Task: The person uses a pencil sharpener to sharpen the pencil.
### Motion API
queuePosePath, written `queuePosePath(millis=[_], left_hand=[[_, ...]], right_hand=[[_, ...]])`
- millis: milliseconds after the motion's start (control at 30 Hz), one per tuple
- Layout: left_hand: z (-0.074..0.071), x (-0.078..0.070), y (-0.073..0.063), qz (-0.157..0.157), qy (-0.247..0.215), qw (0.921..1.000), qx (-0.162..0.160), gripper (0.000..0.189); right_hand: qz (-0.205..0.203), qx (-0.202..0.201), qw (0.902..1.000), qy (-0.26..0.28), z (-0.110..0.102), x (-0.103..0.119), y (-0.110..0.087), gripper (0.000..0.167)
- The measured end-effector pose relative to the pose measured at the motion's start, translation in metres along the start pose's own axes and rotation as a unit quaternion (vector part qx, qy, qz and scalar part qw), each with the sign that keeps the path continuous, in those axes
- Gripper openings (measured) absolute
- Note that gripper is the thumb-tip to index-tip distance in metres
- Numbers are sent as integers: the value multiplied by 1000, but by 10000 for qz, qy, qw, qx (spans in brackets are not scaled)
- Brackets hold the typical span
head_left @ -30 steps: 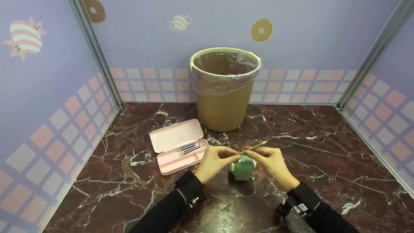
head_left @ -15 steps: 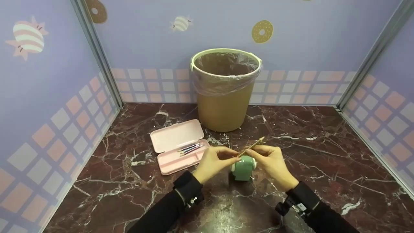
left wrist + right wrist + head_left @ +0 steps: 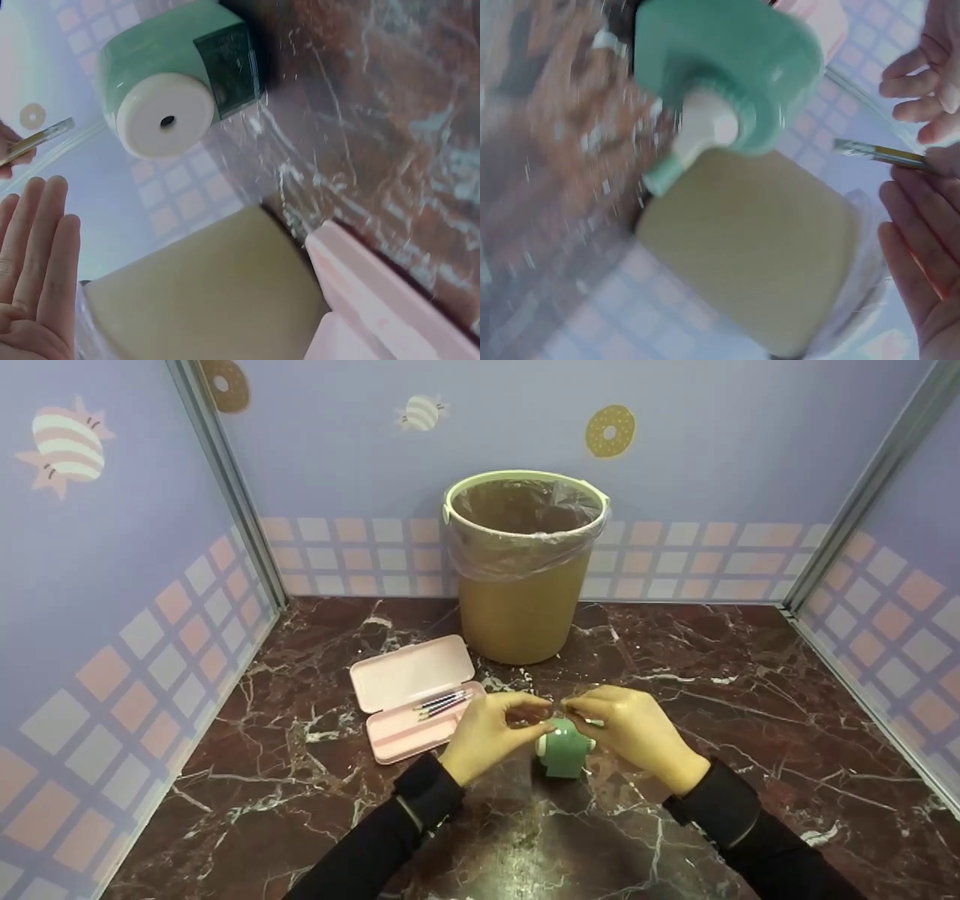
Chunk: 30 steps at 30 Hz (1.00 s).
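Observation:
My right hand (image 3: 637, 731) pinches a slim yellow pencil (image 3: 891, 156) between thumb and fingers. Its silvery end sticks out in both wrist views, while the fingers mostly hide it in the head view. Facing it, my left hand (image 3: 487, 735) has its fingers extended and holds nothing; in the left wrist view those fingers (image 3: 45, 247) look straight. Just below and between both hands stands a green pencil sharpener (image 3: 566, 754). Its white round face with a dark hole (image 3: 166, 121) shows in the left wrist view, and its crank handle (image 3: 667, 174) in the right wrist view.
Left of the hands lies an open pink pencil case (image 3: 409, 746) with several pencils (image 3: 444, 703) in it. A tan bin (image 3: 517, 615) with a plastic liner stands behind the sharpener. Patterned walls (image 3: 337, 450) enclose the marble-look table (image 3: 300, 817).
The pencil has left the left hand's fingers and is now in the right hand alone. The right hand has turned, so the pencil's tip no longer shows in the head view.

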State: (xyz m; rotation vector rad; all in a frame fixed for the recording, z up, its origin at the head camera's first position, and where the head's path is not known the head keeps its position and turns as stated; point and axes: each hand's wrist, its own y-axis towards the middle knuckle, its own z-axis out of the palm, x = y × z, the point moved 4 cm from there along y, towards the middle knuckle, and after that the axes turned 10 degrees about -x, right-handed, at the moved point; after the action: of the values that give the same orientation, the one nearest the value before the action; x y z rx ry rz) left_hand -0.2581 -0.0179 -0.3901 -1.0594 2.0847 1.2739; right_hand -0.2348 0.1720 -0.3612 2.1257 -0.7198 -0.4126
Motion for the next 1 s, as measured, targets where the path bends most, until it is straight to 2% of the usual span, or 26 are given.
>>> queuePosePath(millis=[100, 200, 367, 467, 567, 667, 833, 900, 1000], left_hand=[[-1, -6, -1, 470, 397, 9981, -94, 31], [-1, -11, -3, 1025, 837, 9909, -255, 31], [1, -19, -6, 1762, 1507, 9715, -499, 27], [2, -21, -7, 2046, 1806, 9602, -595, 24], [4, -21, -9, 2247, 1967, 9523, -627, 19], [4, -20, -10, 2301, 1970, 9510, -623, 15], [3, -16, -10, 2143, 1799, 9578, -655, 13], [2, -14, -10, 2036, 1672, 9622, -695, 14], [-1, -12, -10, 1821, 1409, 9700, -781, 15]], right_hand=[[-804, 162, 9940, -720, 1, 7, 3, 21], [-1342, 361, 9811, -1348, 3, 12, 5, 18], [-1808, 795, 9533, -2286, 8, 19, 5, 16], [-1910, 915, 9459, -2459, 10, 22, 4, 14], [-1907, 958, 9454, -2465, 12, 23, 3, 11], [-1886, 990, 9459, -2447, 13, 23, 3, 12], [-1818, 987, 9497, -2350, 13, 20, 1, 17], [-1712, 922, 9562, -2186, 11, 18, 1, 20], [-1453, 761, 9709, -1745, 6, 13, 0, 25]])
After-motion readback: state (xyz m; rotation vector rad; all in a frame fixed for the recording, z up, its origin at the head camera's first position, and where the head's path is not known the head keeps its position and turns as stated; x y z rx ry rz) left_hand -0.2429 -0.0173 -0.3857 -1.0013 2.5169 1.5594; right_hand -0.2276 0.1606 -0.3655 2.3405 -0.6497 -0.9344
